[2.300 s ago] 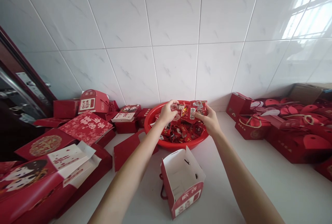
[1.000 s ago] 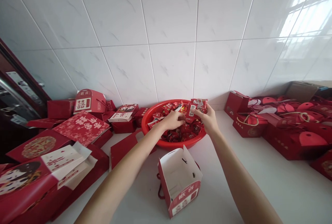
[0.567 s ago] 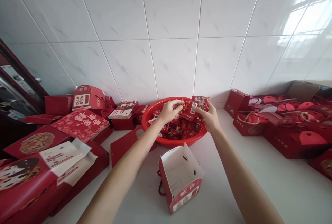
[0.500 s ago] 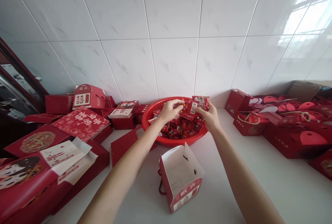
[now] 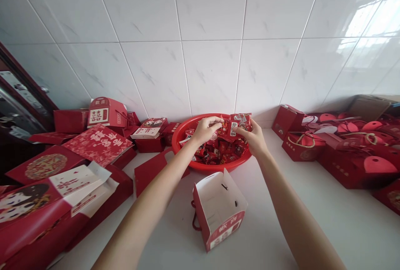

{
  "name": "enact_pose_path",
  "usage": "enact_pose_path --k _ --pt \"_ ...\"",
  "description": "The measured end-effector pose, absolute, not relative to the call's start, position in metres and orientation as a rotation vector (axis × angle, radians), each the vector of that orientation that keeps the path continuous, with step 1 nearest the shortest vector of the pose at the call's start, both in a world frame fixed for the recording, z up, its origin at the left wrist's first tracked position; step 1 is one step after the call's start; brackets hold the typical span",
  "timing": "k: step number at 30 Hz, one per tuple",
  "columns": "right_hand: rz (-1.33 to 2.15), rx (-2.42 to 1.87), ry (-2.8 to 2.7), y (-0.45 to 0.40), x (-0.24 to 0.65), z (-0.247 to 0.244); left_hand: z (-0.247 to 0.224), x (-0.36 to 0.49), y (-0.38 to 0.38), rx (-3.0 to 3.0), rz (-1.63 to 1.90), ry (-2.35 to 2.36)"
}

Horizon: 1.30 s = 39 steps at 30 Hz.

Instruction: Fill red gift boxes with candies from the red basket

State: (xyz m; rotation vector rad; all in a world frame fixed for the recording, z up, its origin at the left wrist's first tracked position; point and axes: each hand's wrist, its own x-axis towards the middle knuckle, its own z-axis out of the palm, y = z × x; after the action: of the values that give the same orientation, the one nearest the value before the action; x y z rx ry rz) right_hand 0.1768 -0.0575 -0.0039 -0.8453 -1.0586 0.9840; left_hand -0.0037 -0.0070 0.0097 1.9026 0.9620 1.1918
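Above a red plastic basket (image 5: 218, 168) full of red-wrapped candies (image 5: 212, 153), both my hands are raised close together. My right hand (image 5: 256, 140) is closed on red candy packets (image 5: 242, 121), thumb in front and fingers behind. My left hand (image 5: 206, 131) pinches a small red candy packet (image 5: 223, 126) between thumb and fingertips, partly hidden by the hand. Nearer to me, between my forearms, an open red gift box (image 5: 218, 207) stands on the white counter. Its white inside shows, and a dark red cord handle hangs at its left.
Red gift boxes (image 5: 100, 147) and flat cartons (image 5: 40, 203) are piled at the left. More red boxes with rope handles (image 5: 304, 145) crowd the right, near a brown carton (image 5: 368, 109). A white tiled wall (image 5: 212, 74) rises behind the basket.
The view has shifted slightly. Both hands stay over the basket holding the packets, with only small finger movements. The open box has not moved on the counter.
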Motion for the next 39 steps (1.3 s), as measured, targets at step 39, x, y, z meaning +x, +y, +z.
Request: enact_pose_path --k 39 --pt "0.923 -0.851 -1.062 -0.053 0.178 -0.008 0.011 0.035 -0.049 2.762 -0.280 1.193"
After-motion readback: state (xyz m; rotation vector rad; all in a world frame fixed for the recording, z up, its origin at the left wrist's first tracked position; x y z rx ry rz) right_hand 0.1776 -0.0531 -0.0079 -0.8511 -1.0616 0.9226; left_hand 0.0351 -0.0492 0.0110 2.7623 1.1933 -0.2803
